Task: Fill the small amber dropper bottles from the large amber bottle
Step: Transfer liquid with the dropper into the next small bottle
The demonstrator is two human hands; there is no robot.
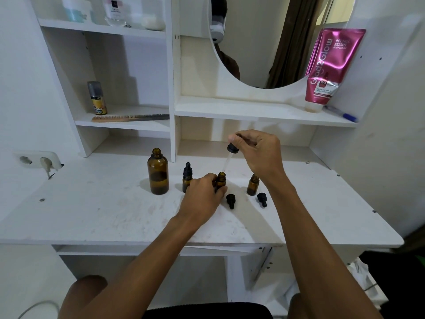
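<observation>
Big amber bottle point(158, 172) stands uncapped on the white desk point(92, 210), dark liquid abt a third up. Left hand point(202, 199) wraps the middle small bottle point(221, 179), open neck up. Right hand point(257, 151) pinches a dropper point(230, 155) by its black bulb, glass tip just above that neck. Capped small bottle point(187, 178) to the left, open one point(253, 185) partly behind right wrist. Two loose caps point(230, 200) lie in front. Liquid in pipette: can't tell.

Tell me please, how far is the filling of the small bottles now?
Possibly done: one small capped bottle beside the large bottle; its level cannot be seen. In hand: the left hand steadies the open middle bottle while the right hand holds a dropper above its mouth. Left: the open right bottle, plus two caps lying on the desk.
</observation>
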